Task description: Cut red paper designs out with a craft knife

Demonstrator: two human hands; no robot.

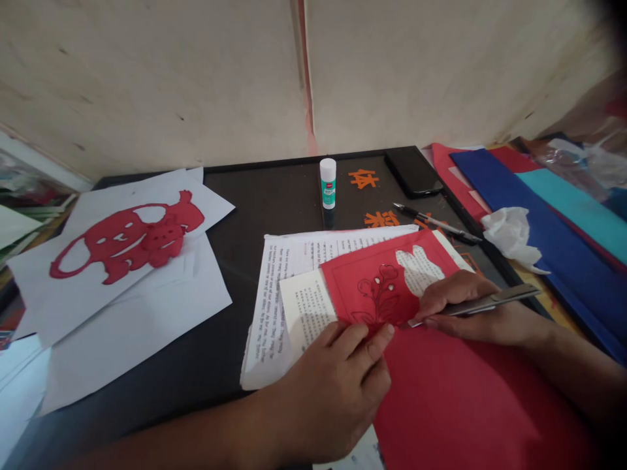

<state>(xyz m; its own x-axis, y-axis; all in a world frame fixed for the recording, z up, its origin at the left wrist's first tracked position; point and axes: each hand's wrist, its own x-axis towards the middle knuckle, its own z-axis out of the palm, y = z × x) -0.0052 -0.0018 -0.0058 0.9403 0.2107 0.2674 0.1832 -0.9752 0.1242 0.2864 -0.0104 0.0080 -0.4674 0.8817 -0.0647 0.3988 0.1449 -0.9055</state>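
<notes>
My right hand grips a slim metal craft knife, its tip down at the red paper. Pencilled on that sheet are a flower and leaves, with small holes cut in the blooms. A larger cut-out to the upper right lets printed text show through. My left hand presses on the paper, holding nothing, its fingertips just left of the blade. Under the red sheet lie printed pages, their left part uncovered.
Behind the pages stand a glue stick, a black phone and a pen. Crumpled tissue sits by blue sheets at right. White papers at left bear a red animal-shaped paper-cut. A wall rises behind the table.
</notes>
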